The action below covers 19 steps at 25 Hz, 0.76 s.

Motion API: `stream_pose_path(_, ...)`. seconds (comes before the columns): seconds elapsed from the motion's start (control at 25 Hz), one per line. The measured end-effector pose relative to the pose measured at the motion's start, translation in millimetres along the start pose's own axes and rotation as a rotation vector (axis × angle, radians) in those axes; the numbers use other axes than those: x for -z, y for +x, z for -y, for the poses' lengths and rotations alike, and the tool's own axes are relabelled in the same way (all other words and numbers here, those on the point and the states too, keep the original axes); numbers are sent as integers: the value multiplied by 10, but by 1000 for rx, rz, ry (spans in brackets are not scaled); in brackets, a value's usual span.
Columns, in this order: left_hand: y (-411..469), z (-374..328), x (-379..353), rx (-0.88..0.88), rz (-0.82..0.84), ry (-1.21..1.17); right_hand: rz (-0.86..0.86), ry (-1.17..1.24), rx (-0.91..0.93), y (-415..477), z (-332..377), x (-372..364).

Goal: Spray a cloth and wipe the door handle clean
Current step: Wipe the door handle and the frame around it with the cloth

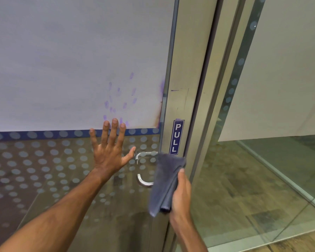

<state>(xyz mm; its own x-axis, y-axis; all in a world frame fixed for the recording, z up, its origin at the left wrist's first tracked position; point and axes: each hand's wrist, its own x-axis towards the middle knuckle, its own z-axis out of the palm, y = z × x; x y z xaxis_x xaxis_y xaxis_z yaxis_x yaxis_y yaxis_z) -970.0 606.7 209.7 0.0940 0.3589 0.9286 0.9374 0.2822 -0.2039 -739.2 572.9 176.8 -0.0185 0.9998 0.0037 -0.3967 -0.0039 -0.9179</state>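
A silver metal door handle (144,155) curves out from the glass door beside its metal frame. The cloth hides the middle of the handle; its lower bend shows below. My right hand (182,195) grips a folded grey cloth (165,180), whose top edge lies over the handle near the frame. My left hand (109,151) is spread flat with fingers apart on the glass, just left of the handle, thumb tip close to the handle's upper bend. No spray bottle is in view.
The glass door (62,170) carries a dotted frosted film and a white panel above with purple finger smudges. A blue PULL sign (176,137) sits on the metal frame. To the right, a glass partition (280,160) and a tiled floor behind it.
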Motion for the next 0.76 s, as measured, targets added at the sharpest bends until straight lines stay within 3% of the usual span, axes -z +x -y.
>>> stream_pose_path(0.12, 1, 6, 3, 2, 22, -7, 110, -760, 602, 303, 82, 255)
stream_pose_path(0.24, -12, 4, -8, 9, 43, -27, 252, -1177, 797, 328, -232, 320)
stream_pose_path(0.44, 5, 9, 33, 14, 93, -31, 86, -1270, 895, 125, -422, 69)
stream_pose_path(0.52, 13, 21, 59, 11, 127, -39, 78, -1317, 851, -24, -438, -59)
stream_pose_path(0.72, -9, -24, 200, 32, 226, -39, 309, -1257, 661, -261, -417, -353)
stream_pose_path(0.76, 7, -19, 247, 33, 242, -46, 284, -1233, 637, -262, -444, -408)
